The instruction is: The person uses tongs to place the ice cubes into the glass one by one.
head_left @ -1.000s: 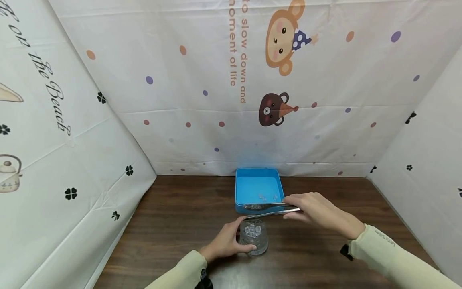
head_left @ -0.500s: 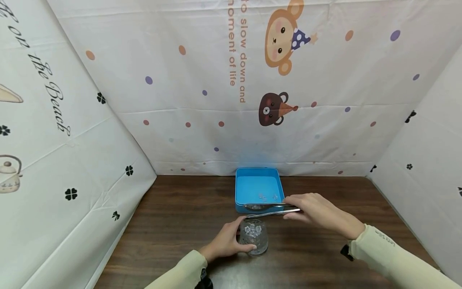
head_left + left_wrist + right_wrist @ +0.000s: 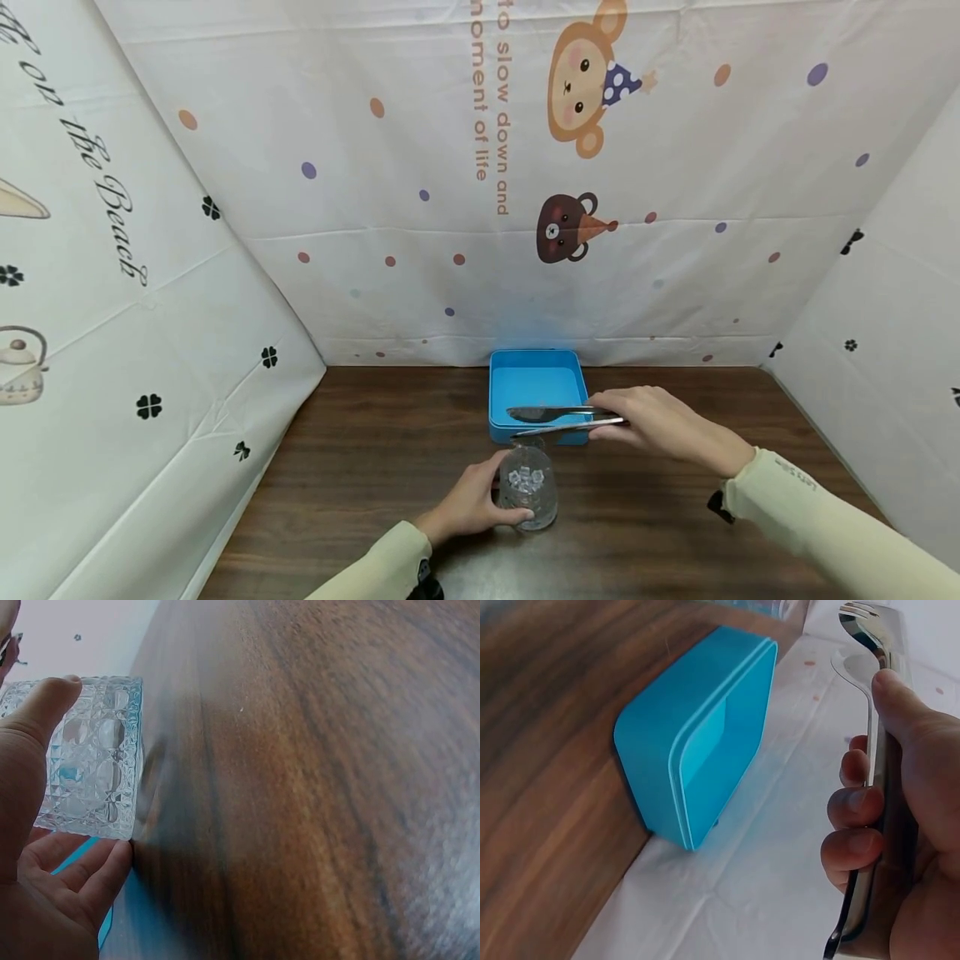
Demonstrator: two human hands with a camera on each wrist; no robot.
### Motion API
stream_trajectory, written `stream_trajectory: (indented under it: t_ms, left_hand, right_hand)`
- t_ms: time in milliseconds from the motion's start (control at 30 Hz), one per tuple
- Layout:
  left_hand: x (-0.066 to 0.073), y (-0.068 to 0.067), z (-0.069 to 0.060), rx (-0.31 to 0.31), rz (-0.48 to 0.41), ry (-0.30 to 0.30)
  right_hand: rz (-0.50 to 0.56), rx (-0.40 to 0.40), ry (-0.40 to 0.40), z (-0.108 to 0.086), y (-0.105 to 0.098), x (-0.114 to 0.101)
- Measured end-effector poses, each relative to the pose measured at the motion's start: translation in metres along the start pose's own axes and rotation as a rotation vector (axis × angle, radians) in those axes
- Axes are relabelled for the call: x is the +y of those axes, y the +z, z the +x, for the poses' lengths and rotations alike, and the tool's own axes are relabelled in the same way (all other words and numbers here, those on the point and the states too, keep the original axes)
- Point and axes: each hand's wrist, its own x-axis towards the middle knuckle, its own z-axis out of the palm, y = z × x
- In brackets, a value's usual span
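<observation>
My left hand [image 3: 471,498] holds a clear, patterned glass [image 3: 542,500] standing on the table, its thumb at the near side. Small clear ice-like cubes [image 3: 525,478] lie inside the glass. In the left wrist view the thumb presses the cut glass wall [image 3: 111,761], with several fingers on the opposite side. My right hand [image 3: 660,425] grips metal tongs [image 3: 551,413], thumb on one arm and fingers curled round the other. The tongs' tips are spread apart above the glass rim, pointing left. No piece shows between the tips in the right wrist view.
A blue square box [image 3: 536,379] stands behind the glass against the back curtain [image 3: 420,292]; the tongs and right fingers cover part of its front. The dark wooden table [image 3: 375,450] extends to both sides. White printed curtains [image 3: 150,467] enclose it left and right.
My right hand has lifted slightly, raising the tongs away from the glass rim toward the blue box. The left hand and glass stay in place. The head view has shifted a little.
</observation>
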Motion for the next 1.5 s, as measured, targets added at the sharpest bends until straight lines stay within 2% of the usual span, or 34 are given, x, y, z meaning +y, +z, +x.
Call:
stream_trajectory:
  t_ms: [233,700,1067,1233,1500]
  left_hand:
    - [0.001,0.002,-0.001,0.011,-0.015,0.023]
    - [0.002,0.001,0.001,0.003,-0.014,0.009]
    - [0.003,0.001,-0.001,0.013,-0.028,0.023]
    - [0.004,0.002,-0.001,0.014,-0.028,0.03]
    - [0.005,0.001,-0.001,0.017,-0.023,0.024]
  right_hand:
    - [0.004,-0.017,0.071,0.009,-0.006,0.018]
    - [-0.008,-0.013,0.169,0.031,0.001,0.062]
    - [-0.005,-0.027,0.199,0.04,0.007,0.081]
    - [-0.011,-0.056,0.21,0.04,0.012,0.087]
    - [-0.053,-0.111,0.187,0.047,0.018,0.091]
